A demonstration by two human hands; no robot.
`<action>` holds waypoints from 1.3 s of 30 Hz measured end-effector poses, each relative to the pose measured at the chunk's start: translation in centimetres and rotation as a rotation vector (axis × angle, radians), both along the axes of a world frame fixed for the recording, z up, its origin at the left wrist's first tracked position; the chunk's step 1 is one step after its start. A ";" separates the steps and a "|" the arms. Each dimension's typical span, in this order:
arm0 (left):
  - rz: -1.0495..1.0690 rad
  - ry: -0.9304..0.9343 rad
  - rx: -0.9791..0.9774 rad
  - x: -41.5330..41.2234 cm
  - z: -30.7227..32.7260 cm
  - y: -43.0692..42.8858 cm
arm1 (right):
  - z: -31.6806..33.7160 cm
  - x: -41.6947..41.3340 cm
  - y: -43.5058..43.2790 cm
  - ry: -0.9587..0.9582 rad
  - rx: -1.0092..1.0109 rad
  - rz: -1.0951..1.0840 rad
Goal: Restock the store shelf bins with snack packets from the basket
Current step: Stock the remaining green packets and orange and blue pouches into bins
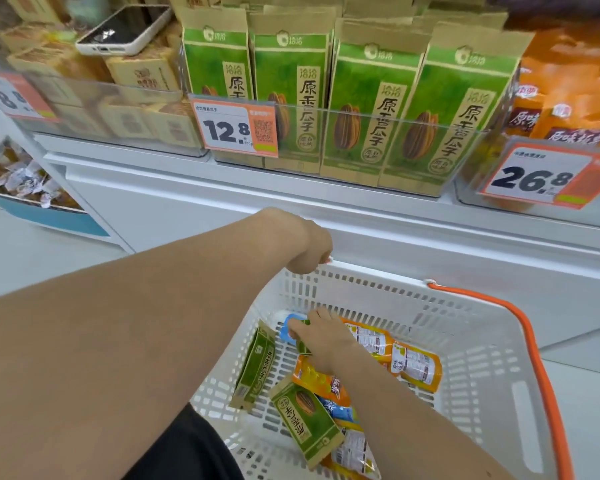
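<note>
"Why was your left grip (309, 251) out on the basket (482, 358) and not in it?"

"To steady it. Its fingers were curled over the rim at the basket's eleven o'clock corner, clamped there. I judge that kept the thing from sliding or tipping while I dug about."

"And the other?"

"My right grip (326, 341) was down inside, toward the far wall at twelve o'clock. It lay over a green packet (303, 348), with the thumb on a blue packet (286, 332) beside it. Whether it had closed on either or merely touched, I cannot tell; the view over the back of the hand did not show it."

"Where was the rest of the stock?"

"Loose on the basket floor: two green seed packets (255, 365) at eight and six o'clock of that grip, orange packets (416, 367) at three. Their home, I'd say, was the clear bin (388, 116) up at twelve o'clock, where matching green packs (288, 71) stood upright behind the 12.8 price tag (234, 129)."

"So green first?"

"Likely. That bin was straight ahead, the shortest lift."
</note>
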State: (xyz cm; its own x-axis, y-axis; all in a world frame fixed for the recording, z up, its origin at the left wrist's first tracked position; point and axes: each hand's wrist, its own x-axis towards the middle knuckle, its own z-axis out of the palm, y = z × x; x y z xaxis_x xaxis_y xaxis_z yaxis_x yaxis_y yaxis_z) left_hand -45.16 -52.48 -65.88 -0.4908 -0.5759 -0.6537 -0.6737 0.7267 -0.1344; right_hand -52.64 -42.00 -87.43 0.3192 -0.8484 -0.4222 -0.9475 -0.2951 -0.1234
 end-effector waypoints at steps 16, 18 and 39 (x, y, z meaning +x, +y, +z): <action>0.479 0.527 0.385 0.8 9.1 5.2 | 19.4 -1.1 3.8 -0.913 -0.800 -0.744; 0.485 0.760 0.357 0.9 10.6 6.0 | 22.0 -2.1 4.1 -0.890 -0.846 -0.714; 1.049 1.814 -0.023 -2.4 15.5 7.6 | 40.2 -5.0 -0.5 -0.465 -1.115 -0.468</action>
